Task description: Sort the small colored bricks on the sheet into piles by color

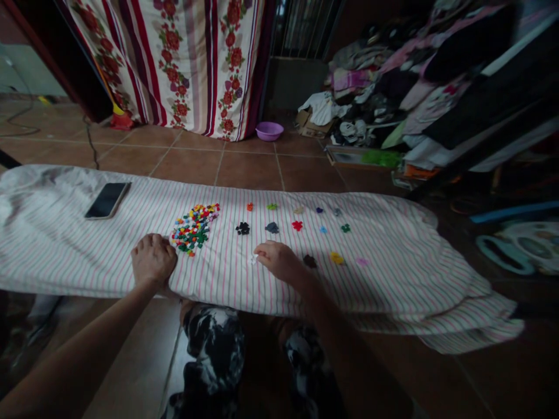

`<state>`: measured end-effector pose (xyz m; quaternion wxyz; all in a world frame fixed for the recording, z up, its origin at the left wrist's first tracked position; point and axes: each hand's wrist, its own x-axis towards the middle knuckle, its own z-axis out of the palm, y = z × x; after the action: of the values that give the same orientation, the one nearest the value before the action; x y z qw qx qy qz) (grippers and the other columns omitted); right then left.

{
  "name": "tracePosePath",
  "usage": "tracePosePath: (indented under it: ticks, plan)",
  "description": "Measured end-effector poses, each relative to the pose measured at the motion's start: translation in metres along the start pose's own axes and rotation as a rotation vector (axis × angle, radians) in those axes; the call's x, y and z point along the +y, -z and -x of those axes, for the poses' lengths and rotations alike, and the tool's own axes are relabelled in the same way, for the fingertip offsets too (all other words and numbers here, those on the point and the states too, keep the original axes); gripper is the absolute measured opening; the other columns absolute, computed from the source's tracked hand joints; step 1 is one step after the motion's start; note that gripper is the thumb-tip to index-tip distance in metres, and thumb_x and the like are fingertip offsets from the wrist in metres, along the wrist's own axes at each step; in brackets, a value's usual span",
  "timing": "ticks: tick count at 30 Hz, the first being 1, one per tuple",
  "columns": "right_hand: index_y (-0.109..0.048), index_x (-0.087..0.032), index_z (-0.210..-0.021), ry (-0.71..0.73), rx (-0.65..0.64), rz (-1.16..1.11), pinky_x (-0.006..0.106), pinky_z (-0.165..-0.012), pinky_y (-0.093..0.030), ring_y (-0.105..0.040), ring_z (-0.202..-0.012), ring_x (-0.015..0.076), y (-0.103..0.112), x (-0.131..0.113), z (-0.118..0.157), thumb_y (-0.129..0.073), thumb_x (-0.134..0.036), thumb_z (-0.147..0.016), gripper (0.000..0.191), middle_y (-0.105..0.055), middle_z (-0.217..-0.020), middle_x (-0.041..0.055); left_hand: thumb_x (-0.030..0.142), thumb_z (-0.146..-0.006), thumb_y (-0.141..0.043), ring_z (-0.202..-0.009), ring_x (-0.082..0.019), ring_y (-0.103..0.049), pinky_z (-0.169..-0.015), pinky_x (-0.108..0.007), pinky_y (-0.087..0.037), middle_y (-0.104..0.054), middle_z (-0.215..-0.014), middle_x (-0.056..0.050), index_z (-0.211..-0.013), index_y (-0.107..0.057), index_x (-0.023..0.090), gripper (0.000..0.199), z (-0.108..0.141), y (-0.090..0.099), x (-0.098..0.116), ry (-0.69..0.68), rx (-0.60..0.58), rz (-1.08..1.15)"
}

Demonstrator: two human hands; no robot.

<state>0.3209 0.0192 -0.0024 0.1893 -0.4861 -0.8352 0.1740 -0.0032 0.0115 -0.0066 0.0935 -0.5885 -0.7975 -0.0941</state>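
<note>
My left hand [154,258] rests on the striped cloth [218,285], its fingers curled into a fist whose inside is hidden. Right beside it lies a mixed pile of small coloured pieces [194,230]. The fingers of my right hand [277,260] are pinched together at a little group of white pieces [253,259]; whatever is between the fingertips is too small to name. Sorted by colour, other small groups lie around that hand, among them black pieces [243,228], grey pieces [272,227], red pieces [297,226], dark brown pieces [310,261] and yellow pieces [337,258].
A phone [108,201] lies on the cloth at the left. Further small groups, such as orange pieces [250,206] and green pieces [345,228], sit toward the far side and right. Beyond are a purple basin [269,131], a floral curtain [174,64] and heaped clothes [384,81].
</note>
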Motion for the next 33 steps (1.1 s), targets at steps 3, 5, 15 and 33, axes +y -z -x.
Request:
tracePosePath:
  ticks: [3, 5, 15, 33]
  plan:
    - [-0.069, -0.016, -0.087, -0.003, -0.03, 0.017, 0.027, -0.074, -0.045, -0.061, -0.078, 0.0157, -0.003, -0.002, 0.003, -0.052, -0.006, -0.083, 0.02, -0.068, -0.083, 0.0051, 0.032, -0.087, -0.032, -0.105, -0.031, -0.055, -0.085, -0.044, -0.04, -0.062, -0.109, -0.018, -0.1, -0.055, 0.015, 0.032, -0.001, -0.001, 0.0, -0.002, 0.001, -0.01]
    - [-0.069, -0.016, -0.087, 0.005, -0.044, 0.011, 0.027, -0.076, -0.045, -0.061, -0.08, 0.0161, -0.004, -0.003, 0.004, -0.051, -0.006, -0.083, 0.021, -0.068, -0.085, 0.0057, 0.032, -0.087, -0.033, -0.105, -0.032, -0.055, -0.085, -0.043, -0.04, -0.062, -0.108, -0.018, -0.1, -0.055, 0.015, 0.031, -0.001, -0.002, -0.001, -0.009, 0.001, -0.02]
    - [-0.07, -0.017, -0.097, 0.049, -0.032, -0.057, 0.03, -0.081, -0.049, -0.064, -0.087, 0.0174, 0.001, 0.0, 0.011, -0.049, -0.009, -0.088, 0.024, -0.071, -0.091, 0.0076, 0.031, -0.086, -0.035, -0.105, -0.03, -0.055, -0.085, -0.042, -0.04, -0.062, -0.107, -0.017, -0.101, -0.056, 0.014, 0.031, -0.001, -0.003, -0.002, -0.01, 0.004, -0.008]
    - [-0.069, -0.02, -0.102, 0.066, 0.037, -0.01, 0.03, -0.084, -0.048, -0.064, -0.093, 0.0181, -0.006, -0.047, -0.029, -0.047, -0.02, -0.096, 0.022, -0.068, -0.1, 0.007, 0.028, -0.088, -0.035, -0.102, -0.028, -0.056, -0.083, -0.039, -0.04, -0.061, -0.106, -0.015, -0.102, -0.055, 0.014, 0.028, 0.001, 0.002, -0.001, 0.005, 0.037, 0.039]
